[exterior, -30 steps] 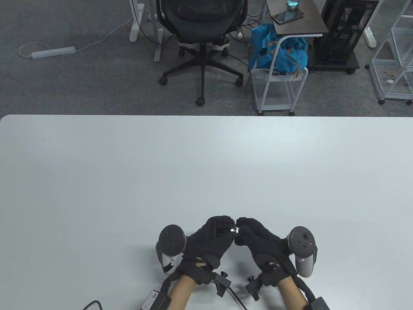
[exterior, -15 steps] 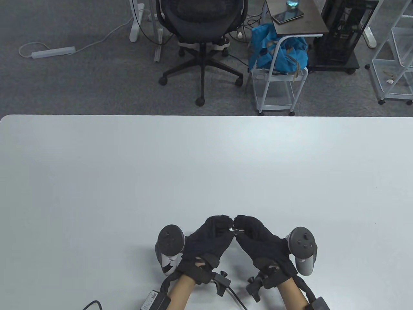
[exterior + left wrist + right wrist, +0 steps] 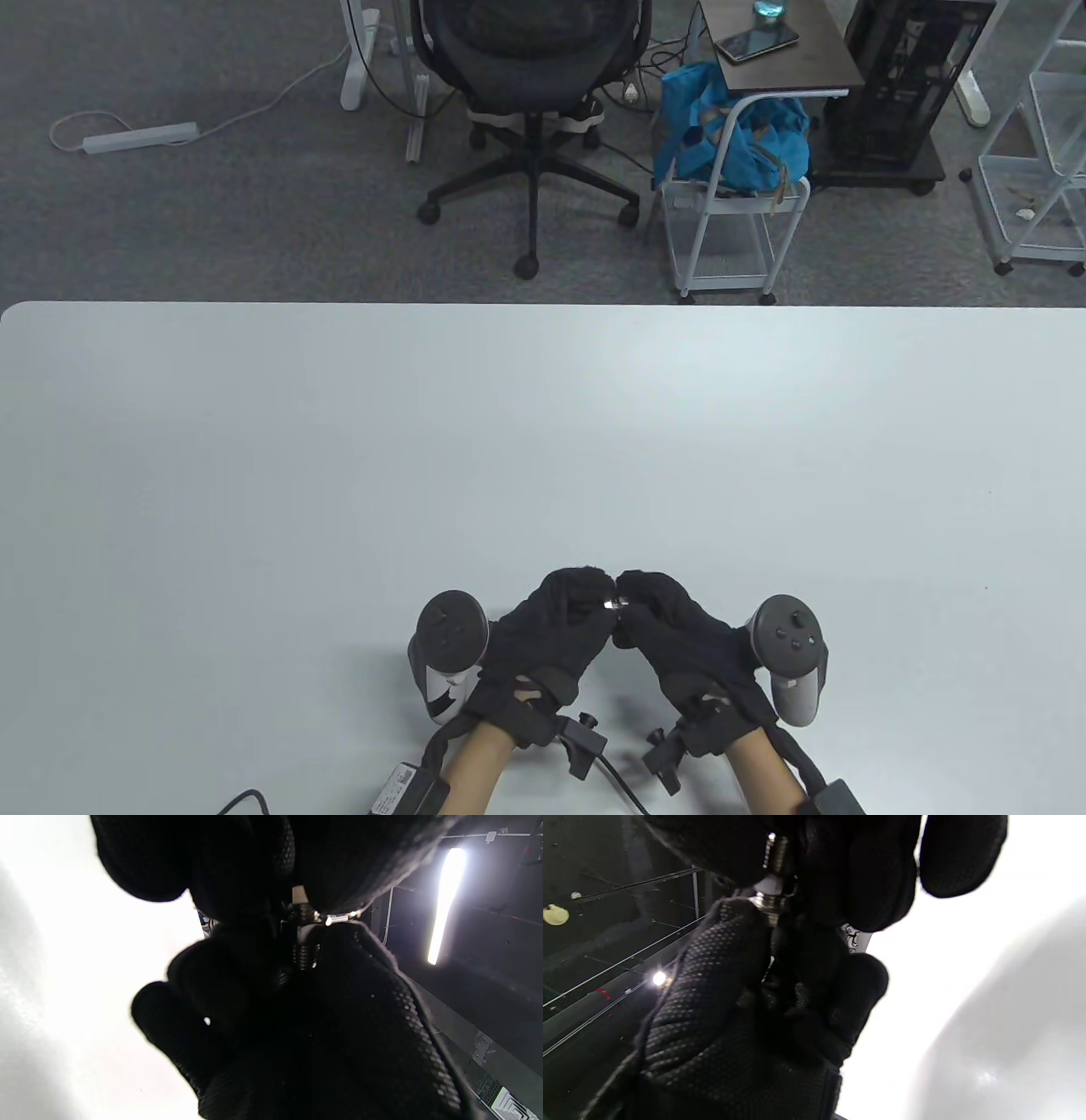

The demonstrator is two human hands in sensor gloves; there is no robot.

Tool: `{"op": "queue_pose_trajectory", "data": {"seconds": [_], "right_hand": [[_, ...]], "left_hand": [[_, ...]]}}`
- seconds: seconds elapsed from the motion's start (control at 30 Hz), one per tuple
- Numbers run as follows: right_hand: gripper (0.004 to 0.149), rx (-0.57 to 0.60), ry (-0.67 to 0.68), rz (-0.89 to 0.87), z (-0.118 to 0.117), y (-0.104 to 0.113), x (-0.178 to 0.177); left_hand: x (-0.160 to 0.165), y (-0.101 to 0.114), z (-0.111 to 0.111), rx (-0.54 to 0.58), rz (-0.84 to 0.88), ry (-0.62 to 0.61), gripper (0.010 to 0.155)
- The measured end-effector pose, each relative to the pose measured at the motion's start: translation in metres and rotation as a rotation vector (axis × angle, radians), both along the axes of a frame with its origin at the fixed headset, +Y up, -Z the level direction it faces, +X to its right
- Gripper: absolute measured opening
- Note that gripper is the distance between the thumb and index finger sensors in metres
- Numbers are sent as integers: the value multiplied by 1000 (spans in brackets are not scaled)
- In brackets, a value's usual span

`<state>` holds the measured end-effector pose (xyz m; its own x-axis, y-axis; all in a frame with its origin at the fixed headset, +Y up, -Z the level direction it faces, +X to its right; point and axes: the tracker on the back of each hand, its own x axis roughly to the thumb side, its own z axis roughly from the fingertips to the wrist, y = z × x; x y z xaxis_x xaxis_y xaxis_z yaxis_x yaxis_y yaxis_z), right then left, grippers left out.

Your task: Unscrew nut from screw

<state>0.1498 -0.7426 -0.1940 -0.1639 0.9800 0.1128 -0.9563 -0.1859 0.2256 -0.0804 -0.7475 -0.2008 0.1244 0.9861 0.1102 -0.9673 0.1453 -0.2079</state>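
A small metal screw (image 3: 612,604) with a nut on it is held between both hands just above the table (image 3: 543,441), near its front edge. My left hand (image 3: 599,597) pinches the screw's left end and holds it still. My right hand (image 3: 629,599) pinches the nut from the right. In the left wrist view the nut (image 3: 306,926) sits between the fingertips, with screw threads (image 3: 304,957) running into the right glove. In the right wrist view the threads (image 3: 779,852) show among my right fingers. Most of the screw is hidden by the gloves.
The white table is bare around the hands. Cables (image 3: 619,777) run from the wrists over the front edge. Beyond the far edge, on the floor, stand an office chair (image 3: 530,102) and a white cart (image 3: 730,229).
My right hand has turned and shifted slightly left at the screw, its tracker moving with it. My left hand has stayed in place.
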Motion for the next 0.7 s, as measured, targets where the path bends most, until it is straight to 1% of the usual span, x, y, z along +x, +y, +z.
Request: {"op": "queue_pose_trajectory", "data": {"seconds": [0.13,0.2,0.3,0.33,0.47,0.57,0.7], "right_hand": [[54,6,13,-28,0,1,0],[59,-6,12,-44,0,-1,0],[67,-68,-33,-16,2,-7,1],[67,-72,-36,3,2,-8,2],[56,-68,-20,7,1,-6,0],[55,-44,-2,12,1,-4,-1],[54,-8,17,-26,0,1,0]], "left_hand": [[-1,1,0,-3,19,3,47],[0,0,0,1,11,0,47],[1,1,0,11,-7,-7,47],[2,1,1,14,-10,-8,47],[2,1,1,17,-13,-9,47],[1,0,0,9,-2,-4,47],[0,0,0,4,3,-1,47]]}}
